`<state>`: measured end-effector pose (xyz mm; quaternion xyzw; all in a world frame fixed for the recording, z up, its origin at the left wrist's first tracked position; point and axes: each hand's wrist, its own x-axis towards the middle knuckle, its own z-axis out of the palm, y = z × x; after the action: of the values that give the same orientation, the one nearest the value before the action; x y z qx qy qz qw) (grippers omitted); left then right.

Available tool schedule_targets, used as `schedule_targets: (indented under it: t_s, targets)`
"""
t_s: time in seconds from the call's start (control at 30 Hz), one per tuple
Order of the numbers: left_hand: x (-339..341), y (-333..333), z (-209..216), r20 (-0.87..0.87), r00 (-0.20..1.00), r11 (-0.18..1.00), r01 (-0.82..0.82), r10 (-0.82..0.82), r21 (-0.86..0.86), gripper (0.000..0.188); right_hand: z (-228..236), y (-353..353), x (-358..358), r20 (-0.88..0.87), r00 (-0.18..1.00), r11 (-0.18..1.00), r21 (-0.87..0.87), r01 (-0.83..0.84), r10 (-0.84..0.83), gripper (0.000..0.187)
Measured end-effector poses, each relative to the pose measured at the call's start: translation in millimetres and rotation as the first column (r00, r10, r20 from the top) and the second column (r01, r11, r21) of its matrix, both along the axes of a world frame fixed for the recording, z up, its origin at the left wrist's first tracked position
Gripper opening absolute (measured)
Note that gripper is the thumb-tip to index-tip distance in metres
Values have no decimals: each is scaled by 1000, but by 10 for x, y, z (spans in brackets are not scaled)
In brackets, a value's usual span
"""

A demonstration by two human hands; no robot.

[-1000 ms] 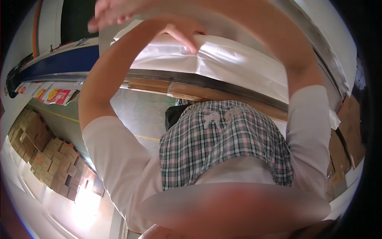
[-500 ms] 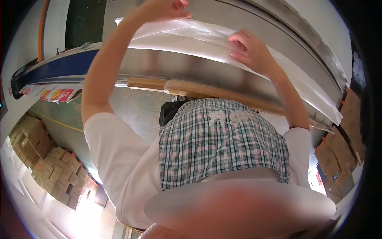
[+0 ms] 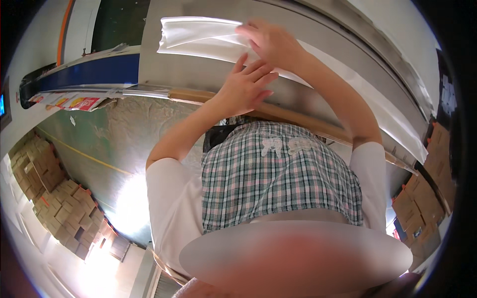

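Ok, your folded white sheet (image 3: 203,39) lies as a long strip along the steel counter (image 3: 198,72), its L end off to your left and the rest running under your R forearm twd the far R, where it sags near the counter's edge. Your R hand (image 3: 273,44) is over the strip, fingers bent twd its upper layer; they're blurred, so can't tell if they pinch the sheet or only brush it. Your L hand (image 3: 246,87) is just below it, on your side, fingers spread & pinching nothing; its tips come up near the strip's front edge, contact unclear.

The step in hand looks like smoothing the folded layers flat. To do it well, let one hand pin the fold lightly while the other strokes w/ a flat palm from the middle outward, so slack runs to the ends instead of bunching btwn your hands. Your hands nearly overlap, so separate them first. The L end looks crinkled, w/ a diagonal crease nearby; it prob. needs a gentle pull along its length. Line up the edges b4 pressing the crease hard. Mind the brown edging (image 3: 308,124) along the counter's near side: a trailing R end could snag there.
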<state>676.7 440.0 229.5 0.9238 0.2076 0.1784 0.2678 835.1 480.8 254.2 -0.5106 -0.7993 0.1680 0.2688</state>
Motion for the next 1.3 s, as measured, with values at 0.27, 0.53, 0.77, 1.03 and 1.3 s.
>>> schedule_targets:
  t_s: [0.27,0.53,0.77,1.03,1.3]
  targets:
    - [-131,44,-16,-35,983,978,-173,178,114,41,134,237,-118,74,997,989,143,-33,23,6]
    - [-517,411,54,86,834,805,-492,545,-331,20,60,-92,-358,25,996,991,103,-82,80,10]
    - [-1066,777,82,250,419,305,-70,873,-950,35,-95,-228,-390,-93,987,991,34,-130,132,18]
    - [-1037,988,323,208,715,733,-680,667,-17,29,123,278,652,-141,948,898,-384,215,-287,26]
    - [-322,347,-7,-127,984,980,-106,129,168,35,256,14,155,-120,979,841,-501,-203,165,22]
